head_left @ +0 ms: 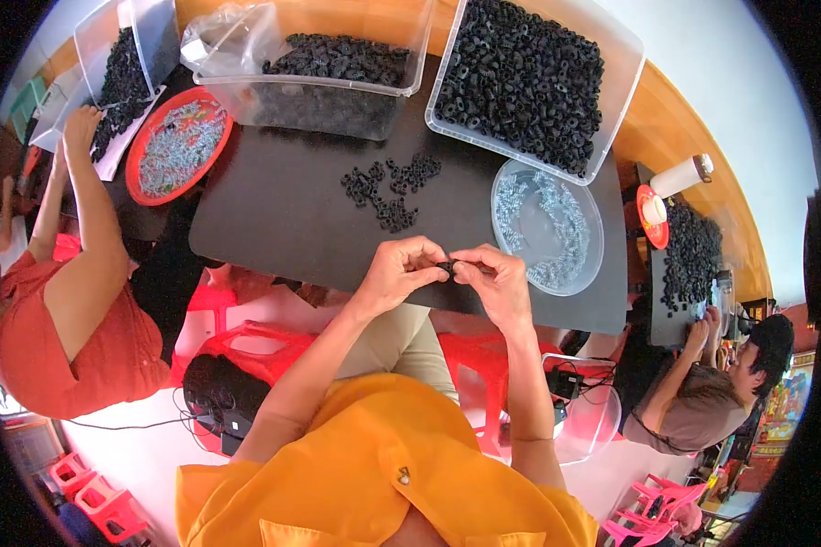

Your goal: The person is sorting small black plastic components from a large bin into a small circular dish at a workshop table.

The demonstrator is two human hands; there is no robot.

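Both my hands meet just over the near edge of the dark table (283, 219). My left hand (399, 271) pinches a small black plastic part (446, 268) between thumb and fingers. From the other side, my right hand (494, 279) grips the same part with thumb and forefinger. Fingertips cover most of it, so its finer shape is hidden. Ahead of my hands lie small loose piles of similar black parts (397, 215). To their right stands a round clear tub (597, 239) with many small pale, clear-looking pieces inside.
A clear bin of black parts (520, 82) stands at the back right, another bin (319, 109) at the back left. A red plate (137, 173) holds pale pieces. Co-workers sit left (82, 337) and right (693, 401). Red stools (479, 365) stand below the table.
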